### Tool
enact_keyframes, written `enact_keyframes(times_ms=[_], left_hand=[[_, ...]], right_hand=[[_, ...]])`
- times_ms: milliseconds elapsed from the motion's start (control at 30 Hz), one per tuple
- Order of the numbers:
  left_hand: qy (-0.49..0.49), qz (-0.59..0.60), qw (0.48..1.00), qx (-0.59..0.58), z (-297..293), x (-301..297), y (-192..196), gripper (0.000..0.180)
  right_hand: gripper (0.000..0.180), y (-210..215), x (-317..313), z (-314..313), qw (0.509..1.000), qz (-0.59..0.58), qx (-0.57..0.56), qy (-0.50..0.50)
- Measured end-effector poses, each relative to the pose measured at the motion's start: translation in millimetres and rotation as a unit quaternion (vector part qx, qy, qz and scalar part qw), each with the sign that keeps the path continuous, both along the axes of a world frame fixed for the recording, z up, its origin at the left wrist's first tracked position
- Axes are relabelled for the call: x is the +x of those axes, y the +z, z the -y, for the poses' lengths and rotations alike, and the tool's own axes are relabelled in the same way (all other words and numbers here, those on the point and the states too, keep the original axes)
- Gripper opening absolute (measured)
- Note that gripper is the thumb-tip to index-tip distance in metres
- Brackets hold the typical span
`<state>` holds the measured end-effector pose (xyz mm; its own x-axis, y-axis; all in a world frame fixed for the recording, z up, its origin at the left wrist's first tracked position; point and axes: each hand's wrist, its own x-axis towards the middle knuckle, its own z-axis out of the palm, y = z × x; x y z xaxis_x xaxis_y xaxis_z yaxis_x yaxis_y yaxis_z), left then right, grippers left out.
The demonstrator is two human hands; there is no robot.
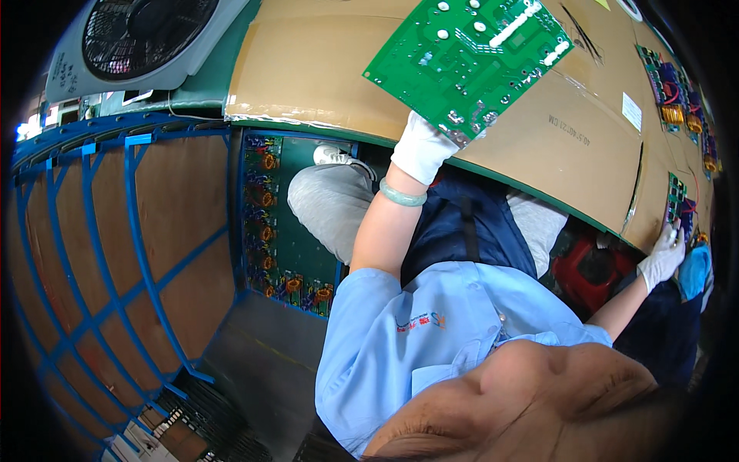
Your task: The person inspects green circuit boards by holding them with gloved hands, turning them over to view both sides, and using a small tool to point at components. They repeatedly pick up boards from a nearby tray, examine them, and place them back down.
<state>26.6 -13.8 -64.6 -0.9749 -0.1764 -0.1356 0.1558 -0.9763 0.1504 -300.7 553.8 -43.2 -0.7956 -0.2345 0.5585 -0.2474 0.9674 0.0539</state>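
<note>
Left hand (423, 146) grips green circuit board (468, 58).

A single fisheye view looks steeply down from the person's head, close enough that the chin and light blue shirt (431, 331) fill the lower middle. It faces forward over the cardboard-covered surface (323, 69) that curves across the top, with the blue cart (115, 254) on the left and the floor below. Straight edges bend toward the dark round rim, and no second view shares the scene.
</note>
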Motion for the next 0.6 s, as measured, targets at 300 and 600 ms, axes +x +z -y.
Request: enact_keyframes(times_ms=[300, 600], left_hand=[[0.046, 0.092, 0.994, 0.043, -7.5, 0.5, 14.6, 0.059], [0.021, -0.011, 1.000, -0.015, -7.3, -3.2, 22.5, 0.054]], right_hand=[[0.079, 5.4, -24.1, -57.1, 0.934, 0.289, -0.200, -0.065], [0.062, -24.2, -26.3, -61.6, 0.974, 0.165, -0.151, -0.048]])
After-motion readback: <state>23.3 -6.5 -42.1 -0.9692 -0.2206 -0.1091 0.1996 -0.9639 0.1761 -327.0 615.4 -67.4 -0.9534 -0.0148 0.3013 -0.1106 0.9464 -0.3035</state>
